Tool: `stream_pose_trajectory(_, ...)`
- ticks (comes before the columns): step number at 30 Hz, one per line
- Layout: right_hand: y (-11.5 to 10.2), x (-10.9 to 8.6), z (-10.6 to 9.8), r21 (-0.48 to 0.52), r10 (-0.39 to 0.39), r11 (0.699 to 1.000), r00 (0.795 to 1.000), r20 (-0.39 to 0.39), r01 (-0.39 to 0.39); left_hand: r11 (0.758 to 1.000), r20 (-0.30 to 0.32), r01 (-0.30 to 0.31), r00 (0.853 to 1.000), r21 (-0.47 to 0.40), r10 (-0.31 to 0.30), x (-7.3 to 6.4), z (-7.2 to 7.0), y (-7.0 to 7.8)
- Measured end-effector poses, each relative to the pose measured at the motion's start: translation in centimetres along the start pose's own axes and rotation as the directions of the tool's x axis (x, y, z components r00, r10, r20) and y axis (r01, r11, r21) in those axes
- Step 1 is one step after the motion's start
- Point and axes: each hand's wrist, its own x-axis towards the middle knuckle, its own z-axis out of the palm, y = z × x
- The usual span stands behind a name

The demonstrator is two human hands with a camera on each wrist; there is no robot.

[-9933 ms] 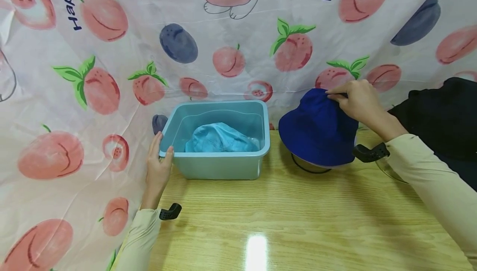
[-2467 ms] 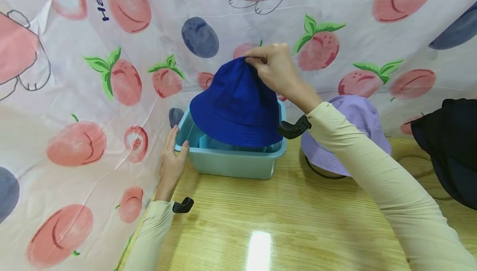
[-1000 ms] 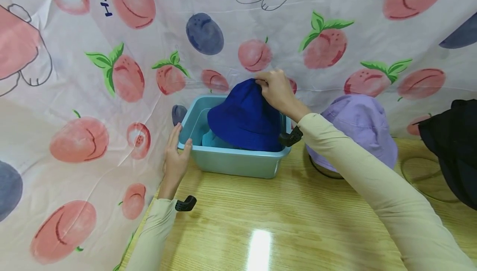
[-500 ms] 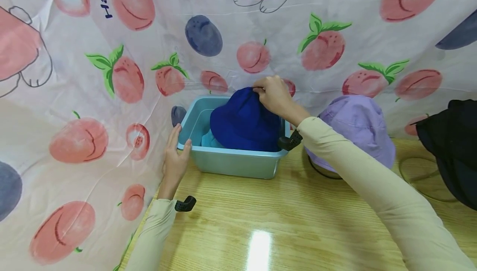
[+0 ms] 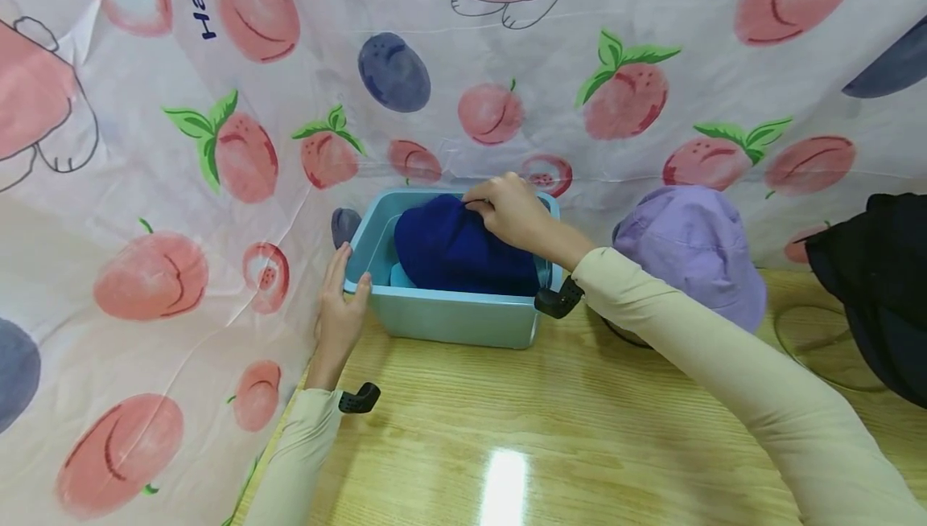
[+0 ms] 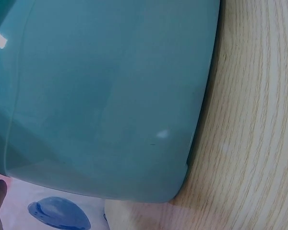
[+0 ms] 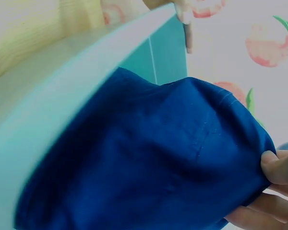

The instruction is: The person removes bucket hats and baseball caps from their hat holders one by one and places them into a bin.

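My right hand [image 5: 510,208] pinches the crown of a dark blue bucket hat [image 5: 442,248] between thumb and fingers. The hat lies slumped inside a light teal plastic basin [image 5: 449,317]. In the right wrist view the blue fabric [image 7: 149,143] spreads below the basin's rim, and fingertips grip its crown at right. Under the hat's left edge shows a bit of a light blue cloth item [image 5: 401,277], mostly hidden. My left hand [image 5: 340,313] rests against the basin's front left corner, fingers fairly straight along the side, thumb at the front rim. The left wrist view shows the basin's wall [image 6: 110,96].
A lilac bucket hat [image 5: 691,252] sits on a stand right of the basin, partly behind my right forearm. Farther right is a black hat [image 5: 887,293], near a thin ring-shaped base [image 5: 818,349]. A fruit-print cloth [image 5: 275,51] hangs behind the wooden table [image 5: 434,429].
My right hand has taken the blue hat off the lilac one, carried it left and lowered it into the basin, where it now sags lower. The left hand stays at the basin's corner.
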Motion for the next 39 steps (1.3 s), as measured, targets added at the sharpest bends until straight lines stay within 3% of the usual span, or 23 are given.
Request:
stream_pose_trajectory(5,0.0,-0.3,1.1,-0.016,-0.008,1.0,0.999,0.048,0.009,1.0,0.002,0.004,1.0,0.015,-0.004,0.0,-0.1,0.1)
stream_pose_trajectory(15,0.7,-1.1,2.3,-0.024,0.049,0.999,0.99,0.135,-0.046,1.0,0.007,-0.001,1.0,0.008,0.001,-0.1,-0.1,0.1)
stream_pose_trajectory(27,0.7,-1.7,2.2,-0.03,0.029,0.999,0.99,0.141,-0.026,1.0,0.012,0.004,1.0,-0.007,-0.004,-0.2,-0.3,0.0)
stream_pose_trajectory(39,0.1,-2.1,0.7,0.008,0.014,1.0,0.994,0.106,-0.015,1.0,0.006,0.007,1.0,-0.003,-0.007,-0.1,-0.4,-0.1)
